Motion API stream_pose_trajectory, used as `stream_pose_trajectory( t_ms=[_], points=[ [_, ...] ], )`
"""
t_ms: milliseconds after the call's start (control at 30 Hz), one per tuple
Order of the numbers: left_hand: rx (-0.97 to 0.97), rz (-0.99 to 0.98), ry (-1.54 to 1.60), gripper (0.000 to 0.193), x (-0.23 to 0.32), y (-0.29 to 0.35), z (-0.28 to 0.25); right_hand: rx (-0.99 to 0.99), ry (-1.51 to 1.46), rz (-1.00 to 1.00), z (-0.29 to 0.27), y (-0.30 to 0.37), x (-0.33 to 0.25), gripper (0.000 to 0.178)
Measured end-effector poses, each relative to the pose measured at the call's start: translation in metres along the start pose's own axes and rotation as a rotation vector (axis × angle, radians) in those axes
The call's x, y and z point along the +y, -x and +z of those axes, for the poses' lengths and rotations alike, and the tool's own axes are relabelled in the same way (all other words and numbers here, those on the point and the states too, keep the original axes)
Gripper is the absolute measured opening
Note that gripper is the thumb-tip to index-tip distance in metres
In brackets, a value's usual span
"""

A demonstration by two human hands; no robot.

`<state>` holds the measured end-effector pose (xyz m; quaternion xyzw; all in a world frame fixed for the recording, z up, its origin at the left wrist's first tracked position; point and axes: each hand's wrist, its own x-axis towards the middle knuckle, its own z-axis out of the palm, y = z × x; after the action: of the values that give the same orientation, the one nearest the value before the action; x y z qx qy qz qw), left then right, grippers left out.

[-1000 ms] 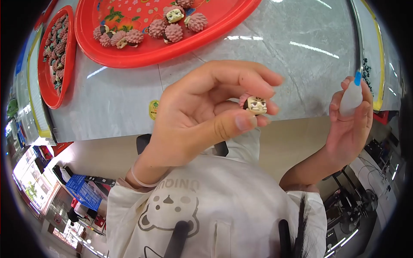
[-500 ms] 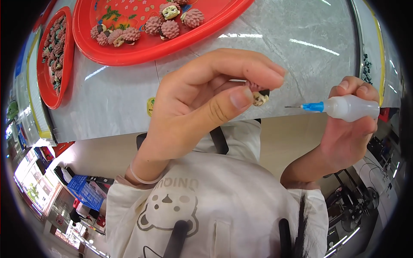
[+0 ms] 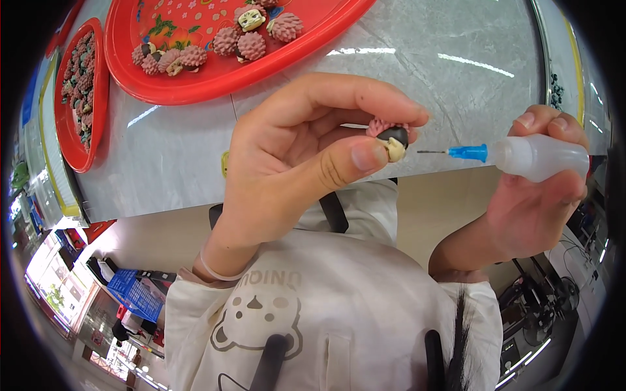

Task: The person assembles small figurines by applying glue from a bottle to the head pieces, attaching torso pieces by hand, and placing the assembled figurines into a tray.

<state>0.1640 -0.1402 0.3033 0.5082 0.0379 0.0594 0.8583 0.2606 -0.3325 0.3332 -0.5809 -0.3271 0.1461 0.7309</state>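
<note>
Between the thumb and fingers of my left hand (image 3: 287,156) is a small figurine piece (image 3: 394,138) with a pink bumpy top, a dark band and a cream face part. My right hand (image 3: 538,195) grips a translucent white squeeze bottle (image 3: 544,158) lying on its side. A blue needle tip (image 3: 468,153) points left from it, its thin metal needle close to the cream part; whether they touch I cannot tell. Several similar pink figurine pieces (image 3: 250,45) rest on a red tray (image 3: 195,93) beyond my left hand.
At the far left, a smaller red tray (image 3: 99,98) is heaped with pink and dark pieces. The grey tabletop (image 3: 443,91) runs beneath my hands, its near edge just in front of me. Small dark bits (image 3: 556,92) lie by the right edge. A blue crate (image 3: 135,293) stands lower left.
The figurine piece has turned, showing more of its dark band. The needle tip has come nearer to it, while my right hand's grip sits slightly further right.
</note>
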Motion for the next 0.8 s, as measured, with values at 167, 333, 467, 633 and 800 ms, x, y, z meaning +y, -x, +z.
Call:
stream_pose_trajectory(
  t_ms=[167, 333, 467, 633, 800],
  points=[
    [0.015, -0.025, 0.021, 0.032, 0.002, 0.001, 0.001, 0.0, 0.138, -0.004, 0.001, 0.0, -0.005, 0.05],
    [0.019, -0.027, 0.022, 0.031, 0.002, 0.001, 0.0, -0.093, 0.417, -0.077, 0.002, -0.001, -0.015, 0.051],
    [0.023, -0.037, 0.034, 0.031, 0.003, 0.0, 0.0, -0.068, 0.417, -0.1, 0.005, 0.0, -0.016, 0.051],
    [0.018, -0.035, 0.032, 0.03, 0.002, 0.0, 0.001, -0.034, 0.418, -0.146, 0.007, 0.004, -0.015, 0.05],
    [0.028, -0.036, 0.043, 0.029, 0.004, 0.0, 0.0, -0.02, 0.433, -0.19, 0.012, 0.005, -0.016, 0.05]
  ],
)
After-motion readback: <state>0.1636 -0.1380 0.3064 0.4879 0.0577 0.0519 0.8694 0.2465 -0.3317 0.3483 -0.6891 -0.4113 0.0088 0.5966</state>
